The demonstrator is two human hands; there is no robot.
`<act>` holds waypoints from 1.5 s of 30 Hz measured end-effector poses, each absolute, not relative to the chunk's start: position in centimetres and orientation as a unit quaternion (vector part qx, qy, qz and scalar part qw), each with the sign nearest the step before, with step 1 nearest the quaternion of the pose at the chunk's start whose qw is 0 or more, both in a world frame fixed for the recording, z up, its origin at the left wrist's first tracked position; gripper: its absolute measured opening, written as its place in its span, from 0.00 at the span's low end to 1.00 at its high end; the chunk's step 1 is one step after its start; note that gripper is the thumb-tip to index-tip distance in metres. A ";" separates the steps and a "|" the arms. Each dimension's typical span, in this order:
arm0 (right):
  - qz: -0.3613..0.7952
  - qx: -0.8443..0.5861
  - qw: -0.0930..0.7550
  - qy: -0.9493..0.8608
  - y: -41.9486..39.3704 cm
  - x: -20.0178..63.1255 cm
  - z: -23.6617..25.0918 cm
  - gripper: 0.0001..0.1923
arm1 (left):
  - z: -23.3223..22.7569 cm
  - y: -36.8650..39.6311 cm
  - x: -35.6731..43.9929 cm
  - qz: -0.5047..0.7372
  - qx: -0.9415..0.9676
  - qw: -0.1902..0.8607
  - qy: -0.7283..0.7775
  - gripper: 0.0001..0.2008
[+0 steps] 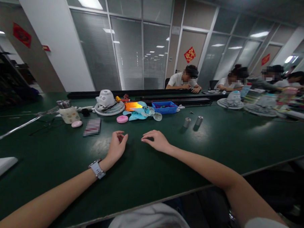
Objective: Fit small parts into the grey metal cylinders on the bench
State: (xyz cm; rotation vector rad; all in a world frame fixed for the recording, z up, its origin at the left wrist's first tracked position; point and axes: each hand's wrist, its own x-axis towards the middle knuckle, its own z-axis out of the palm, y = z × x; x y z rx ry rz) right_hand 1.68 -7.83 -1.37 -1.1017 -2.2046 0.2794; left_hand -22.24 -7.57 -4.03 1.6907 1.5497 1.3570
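With nothing held, left hand (117, 146) loosely curled, right hand (156, 140) flat, fingers together, resting on green surface (64, 157) short of two metal cylinders (192, 122).

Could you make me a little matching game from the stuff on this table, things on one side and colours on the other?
Things:
1. tray
2. round disc
3. fan motor housing
4. two small cylinders

Colours:
A. pink
B. silver-grey
C. blue
D. white

Pairs: 1-C, 2-A, 3-D, 4-B
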 end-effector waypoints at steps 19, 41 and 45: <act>-0.089 -0.771 0.358 -0.519 -2.6 20.8 -0.2 0.16 | -4.4 -7.2 -22.2 0.484 0.633 0.224 0.561 0.21; 0.084 -0.743 0.414 -0.519 -2.2 21.7 -2.2 0.23 | -4.5 -7.0 -22.4 0.462 0.647 0.227 0.562 0.25; 0.135 -0.644 0.471 -0.588 -3.2 15.6 -1.4 0.20 | -3.7 -7.7 -21.8 0.435 0.700 0.239 0.514 0.24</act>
